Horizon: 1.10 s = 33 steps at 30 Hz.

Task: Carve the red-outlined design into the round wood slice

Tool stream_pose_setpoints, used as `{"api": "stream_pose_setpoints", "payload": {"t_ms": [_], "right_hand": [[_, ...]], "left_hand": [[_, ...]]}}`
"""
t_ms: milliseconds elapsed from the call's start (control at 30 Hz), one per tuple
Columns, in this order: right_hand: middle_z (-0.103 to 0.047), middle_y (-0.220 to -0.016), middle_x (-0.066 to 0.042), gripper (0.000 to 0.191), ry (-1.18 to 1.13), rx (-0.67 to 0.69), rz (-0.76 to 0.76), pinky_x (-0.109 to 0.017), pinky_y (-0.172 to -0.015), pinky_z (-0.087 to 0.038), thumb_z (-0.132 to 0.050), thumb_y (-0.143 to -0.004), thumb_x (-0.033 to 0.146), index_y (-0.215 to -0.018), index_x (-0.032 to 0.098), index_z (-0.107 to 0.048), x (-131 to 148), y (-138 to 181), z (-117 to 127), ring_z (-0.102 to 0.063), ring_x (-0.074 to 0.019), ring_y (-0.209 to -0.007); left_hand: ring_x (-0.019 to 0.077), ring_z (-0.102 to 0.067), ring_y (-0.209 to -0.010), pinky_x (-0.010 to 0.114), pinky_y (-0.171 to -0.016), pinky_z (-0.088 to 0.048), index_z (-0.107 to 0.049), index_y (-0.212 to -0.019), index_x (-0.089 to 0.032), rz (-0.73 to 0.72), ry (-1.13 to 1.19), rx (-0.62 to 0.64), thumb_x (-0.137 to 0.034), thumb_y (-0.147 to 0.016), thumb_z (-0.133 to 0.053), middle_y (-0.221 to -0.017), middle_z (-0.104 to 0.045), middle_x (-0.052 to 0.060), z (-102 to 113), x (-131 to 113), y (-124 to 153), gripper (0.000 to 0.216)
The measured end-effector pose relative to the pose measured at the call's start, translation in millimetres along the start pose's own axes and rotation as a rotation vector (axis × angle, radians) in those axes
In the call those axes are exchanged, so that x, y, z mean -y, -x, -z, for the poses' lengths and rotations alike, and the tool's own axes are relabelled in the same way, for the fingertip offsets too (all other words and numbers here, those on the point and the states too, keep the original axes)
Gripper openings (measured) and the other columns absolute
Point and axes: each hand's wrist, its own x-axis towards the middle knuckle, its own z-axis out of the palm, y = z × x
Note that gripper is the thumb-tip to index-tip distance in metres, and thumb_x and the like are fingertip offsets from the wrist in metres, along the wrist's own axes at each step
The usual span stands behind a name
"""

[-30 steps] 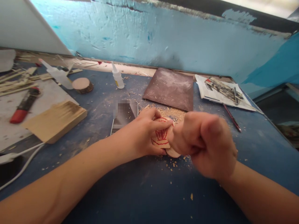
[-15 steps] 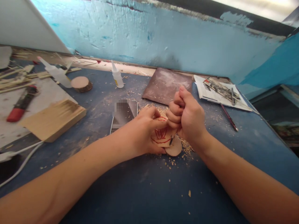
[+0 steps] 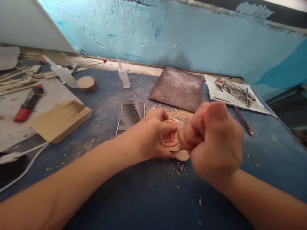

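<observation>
A pale piece of wood (image 3: 170, 137) with red lines drawn on it lies in the grip of my left hand (image 3: 148, 135), thumb and fingers around its edges. Under its near right side a round wood disc (image 3: 181, 155) rests on the table. My right hand (image 3: 213, 140) is a tight fist, raised closer to the camera and to the right of the drawn piece, partly covering the view of it. Whatever the fist encloses is hidden. Wood shavings (image 3: 177, 111) lie around the piece.
Left are a wooden block (image 3: 59, 119), a red-and-black tool (image 3: 30, 103), a log slice (image 3: 86, 83) and two glue bottles (image 3: 123, 78) (image 3: 64, 75). A phone (image 3: 130, 116) lies beside my left hand. Behind are brown sandpaper (image 3: 179, 88), a pen (image 3: 243, 121) and papers (image 3: 216, 89).
My right fist has lifted away from the drawn wood, up toward the camera and to the right. A dark tip seen on the wood before no longer shows. My left hand keeps its grip.
</observation>
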Motion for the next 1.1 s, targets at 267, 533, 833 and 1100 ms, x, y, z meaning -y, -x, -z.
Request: {"api": "stream_pose_setpoints", "payload": {"t_ms": [267,533,833,1100], "right_hand": [[-0.017,-0.053,0.01,0.068,-0.233,0.031,-0.132,-0.025,-0.036,-0.013,-0.07,-0.109,0.059,-0.063,0.025,-0.032,-4.0,-30.7,6.8,-0.012,-0.0074,-0.04],[-0.015,-0.052,0.008,0.069,-0.159,0.168,-0.047,-0.027,-0.039,-0.022,-0.057,-0.117,0.048,-0.063,0.022,-0.025,23.4,-24.8,18.6,-0.013,-0.0089,-0.04],[-0.025,-0.052,0.008,0.074,-0.152,0.255,-0.064,-0.029,-0.04,-0.024,-0.072,-0.108,0.057,-0.058,0.023,-0.031,18.3,-23.3,20.3,-0.018,-0.0088,-0.041],[-0.022,-0.053,0.008,0.071,-0.166,0.239,-0.063,-0.029,-0.041,-0.024,-0.063,-0.115,0.054,-0.061,0.022,-0.03,23.5,-24.2,24.0,-0.017,-0.0089,-0.042]], "left_hand": [[0.0309,-0.063,-0.117,0.047,-0.108,-0.058,-0.087,-0.123,-0.031,-0.007,-0.033,0.022,-0.044,-0.066,-0.111,-0.126,-0.058,0.007,3.2,6.2,-1.6,0.064],[0.0311,-0.064,-0.117,0.047,-0.107,-0.058,-0.084,-0.136,-0.032,-0.052,-0.043,-0.037,-0.049,-0.071,-0.107,-0.125,-0.06,0.007,-1.5,11.0,1.6,0.071],[0.0307,-0.063,-0.117,0.047,-0.108,-0.057,-0.086,-0.128,-0.034,-0.047,-0.002,-0.039,-0.044,-0.07,-0.108,-0.123,-0.061,0.006,0.1,11.1,3.3,0.063],[0.0325,-0.064,-0.125,0.051,-0.116,-0.056,-0.085,-0.131,-0.035,-0.023,0.026,-0.021,-0.038,-0.07,-0.107,-0.134,-0.062,0.007,0.2,13.6,4.9,0.064]]}}
